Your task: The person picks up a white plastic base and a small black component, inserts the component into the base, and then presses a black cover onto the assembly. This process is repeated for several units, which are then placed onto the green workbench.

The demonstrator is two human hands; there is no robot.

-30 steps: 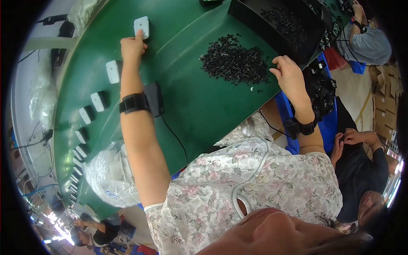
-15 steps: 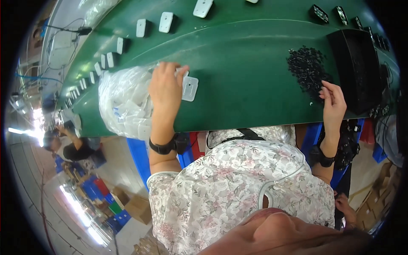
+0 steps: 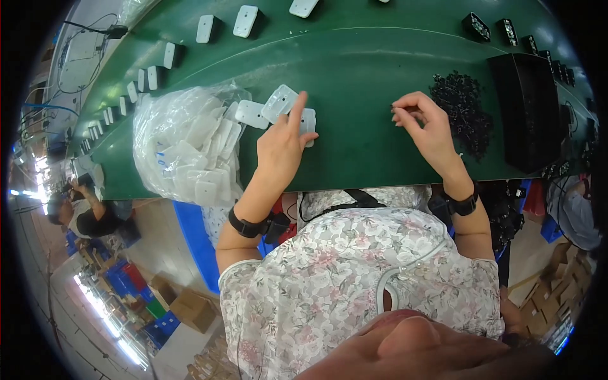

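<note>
My left hand (image 3: 280, 151) has its forefinger straight and thumb spread, open over three pale plates (image 3: 278, 101) fanned from its eleven to two o'clock, the clear bag (image 3: 190, 142) at nine. My right hand (image 3: 429, 125) curls its fingers inward — I cannot tell whether they grip anything — with the black pile (image 3: 465, 114) (small loose pieces) just beside at three o'clock.
</note>
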